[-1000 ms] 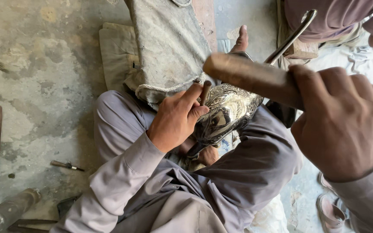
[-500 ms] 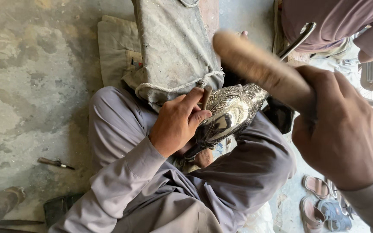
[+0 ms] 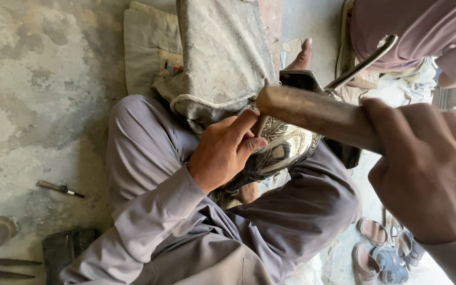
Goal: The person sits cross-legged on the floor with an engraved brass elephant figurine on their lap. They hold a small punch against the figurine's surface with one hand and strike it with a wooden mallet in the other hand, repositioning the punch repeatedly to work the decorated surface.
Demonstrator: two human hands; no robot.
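Gripping: wooden mallet (image 3: 317, 113) clenched in right hand (image 3: 423, 174), now lowered
Punch (image 3: 260, 126): pinched by left hand (image 3: 225, 150) on engraved vessel (image 3: 286, 148)
Meaning: blow landing

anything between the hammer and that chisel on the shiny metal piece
Nothing visible. The hammer in the right hand sits right at the top of the chisel, which the left hand holds against the metal piece.

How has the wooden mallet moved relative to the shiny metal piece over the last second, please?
Yes. The wooden mallet in the right hand has dropped; its head now sits at the chisel top, just above the shiny metal piece.
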